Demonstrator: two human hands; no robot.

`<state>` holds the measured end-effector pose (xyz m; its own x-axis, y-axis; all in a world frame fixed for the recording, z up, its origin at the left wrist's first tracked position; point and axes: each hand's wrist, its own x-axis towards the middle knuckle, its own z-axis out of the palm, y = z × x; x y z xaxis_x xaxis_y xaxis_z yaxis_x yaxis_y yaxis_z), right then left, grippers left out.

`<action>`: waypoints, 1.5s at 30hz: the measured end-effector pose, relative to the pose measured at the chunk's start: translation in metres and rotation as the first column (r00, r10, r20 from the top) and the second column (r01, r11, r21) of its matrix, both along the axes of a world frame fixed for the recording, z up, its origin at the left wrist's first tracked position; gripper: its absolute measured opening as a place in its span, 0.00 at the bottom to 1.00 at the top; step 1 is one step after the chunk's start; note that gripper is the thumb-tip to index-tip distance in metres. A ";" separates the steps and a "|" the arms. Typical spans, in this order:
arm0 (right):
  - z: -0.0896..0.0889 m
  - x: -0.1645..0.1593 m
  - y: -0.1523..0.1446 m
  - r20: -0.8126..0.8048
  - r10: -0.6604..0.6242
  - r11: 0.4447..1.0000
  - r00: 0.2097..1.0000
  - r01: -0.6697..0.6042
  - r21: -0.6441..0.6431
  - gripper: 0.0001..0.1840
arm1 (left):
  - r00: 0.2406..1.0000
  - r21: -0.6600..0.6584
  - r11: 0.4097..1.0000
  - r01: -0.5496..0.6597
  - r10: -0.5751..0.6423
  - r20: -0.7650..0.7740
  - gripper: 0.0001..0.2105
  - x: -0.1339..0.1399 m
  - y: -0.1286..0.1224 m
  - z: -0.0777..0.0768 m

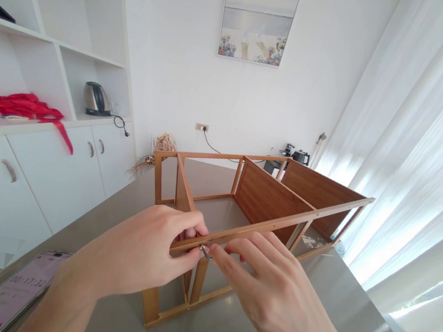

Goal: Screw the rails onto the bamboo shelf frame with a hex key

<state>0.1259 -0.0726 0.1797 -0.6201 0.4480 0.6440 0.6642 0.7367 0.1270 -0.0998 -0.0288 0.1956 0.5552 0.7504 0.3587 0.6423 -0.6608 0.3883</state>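
Note:
A brown wooden shelf frame (262,228) lies on its side on the grey table, with several panels set between its rails. My left hand (151,239) is closed around the near top rail at its left part, thumb on the near face and fingers over the top. My right hand (263,273) pinches a small metal hex key (206,252) between thumb and forefinger. The key's end meets the near face of the rail, right beside my left thumb. Whatever fastener sits there is hidden by the key and fingertips.
A phone (23,286) showing a timer lies at the left table edge, by my left forearm. White cabinets (55,156) with a kettle (96,99) and red cloth (16,105) stand left. Curtains (419,136) hang right. Dried stalks (161,145) and a black kettle (301,157) are beyond.

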 end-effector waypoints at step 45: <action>-0.006 -0.005 0.003 0.026 -0.018 0.994 0.999 0.021 -0.108 0.10 | 0.993 -0.070 0.995 -0.066 0.059 -0.107 0.05 -0.001 -0.001 0.000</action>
